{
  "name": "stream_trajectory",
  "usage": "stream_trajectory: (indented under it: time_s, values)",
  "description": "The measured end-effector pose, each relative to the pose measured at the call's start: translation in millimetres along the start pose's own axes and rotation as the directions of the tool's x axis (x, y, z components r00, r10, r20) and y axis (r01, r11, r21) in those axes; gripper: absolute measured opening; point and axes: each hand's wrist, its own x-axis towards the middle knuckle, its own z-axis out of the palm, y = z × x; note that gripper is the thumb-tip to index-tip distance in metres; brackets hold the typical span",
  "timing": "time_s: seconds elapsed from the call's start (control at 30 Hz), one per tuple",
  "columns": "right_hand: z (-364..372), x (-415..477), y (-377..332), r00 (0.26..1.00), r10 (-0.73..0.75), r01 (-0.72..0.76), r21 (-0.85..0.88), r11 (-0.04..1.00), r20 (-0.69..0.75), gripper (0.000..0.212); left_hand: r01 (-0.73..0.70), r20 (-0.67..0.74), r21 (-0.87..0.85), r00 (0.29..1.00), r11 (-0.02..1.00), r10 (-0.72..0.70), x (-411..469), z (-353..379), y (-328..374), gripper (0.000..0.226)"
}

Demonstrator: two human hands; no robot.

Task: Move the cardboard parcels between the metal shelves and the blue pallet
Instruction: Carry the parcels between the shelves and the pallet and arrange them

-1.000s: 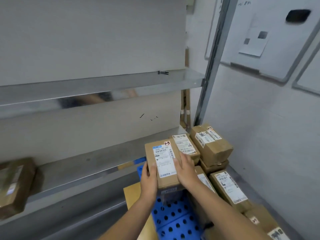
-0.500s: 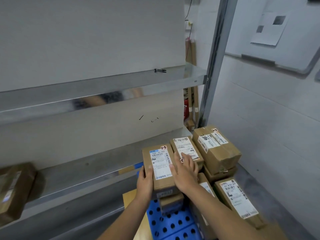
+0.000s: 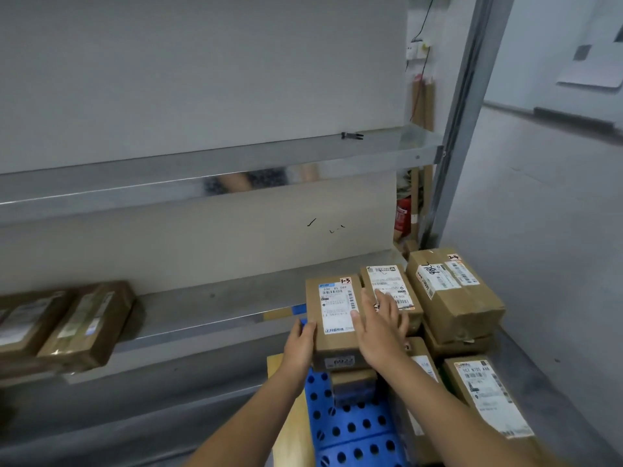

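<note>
**Parcel in the grip.** I see the parcel marked 1-3 (image 3: pixel 332 318) lying between the two hands, white label up. The left hand (image 3: pixel 300 345) grasps its near-left edge, with the fingers curled against the side wall. The right hand (image 3: pixel 381 332) is released: its fingers are straight and spread. Its palm lies over the parcel's right edge, and its fingertips reach onto the neighbouring parcel (image 3: pixel 391 284), which touches the first. I cannot tell whether the gripped parcel is lifted or bears on the smaller box (image 3: pixel 354 382) directly beneath it.

**Pallet.** That box stands on the blue pallet (image 3: pixel 350 429), below both wrists. A tan sheet (image 3: pixel 293 429) lies beside the pallet, under the left forearm. To the right of the right hand, a large parcel (image 3: pixel 451 291) with two labels is stacked on another box. A long parcel (image 3: pixel 488 396) lies nearer me on that side.

**Shelves.** Left of the left hand, well apart from it, the lower shelf (image 3: pixel 209 305) carries a taped parcel (image 3: pixel 84 325). A second parcel (image 3: pixel 27 318) lies just beside the first. Above both hands, the upper shelf (image 3: pixel 202 170) holds a small dark object (image 3: pixel 352 135).
</note>
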Motion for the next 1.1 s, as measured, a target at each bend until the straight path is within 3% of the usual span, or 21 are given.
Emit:
stream_trajectory:
  time_s: [0.23, 0.37, 0.53, 0.77, 0.93, 1.1]
  values:
    - [-14, -25, -44, 0.998, -0.066, 0.067, 0.056, 0.996, -0.017, 0.056, -0.120, -0.033, 0.073, 0.992, 0.990, 0.123, -36, -24, 7, 0.064]
    - [-10, -50, -107, 0.976, -0.204, 0.186, 0.187, 0.965, 0.079, 0.058, -0.232, -0.087, 0.117, 0.966, 0.966, 0.242, -50, -73, 22, 0.070]
    - [7, -81, -213, 0.927, -0.344, 0.306, 0.231, 0.924, 0.148, 0.060, -0.300, -0.283, 0.166, 0.898, 0.939, 0.337, -81, -192, 34, 0.067]
    - [55, -183, -404, 0.821, -0.525, 0.435, 0.351, 0.829, 0.222, 0.055, -0.252, -0.362, 0.473, 0.818, 0.844, 0.447, -171, -392, -2, 0.064]
    - [86, -260, -517, 0.717, -0.664, 0.554, 0.405, 0.727, 0.212, 0.049, -0.180, -0.514, 0.505, 0.723, 0.844, 0.461, -232, -529, -28, 0.061]
    - [109, -303, -588, 0.669, -0.714, 0.591, 0.435, 0.679, 0.205, 0.050, -0.154, -0.629, 0.445, 0.647, 0.882, 0.431, -263, -614, -51, 0.059]
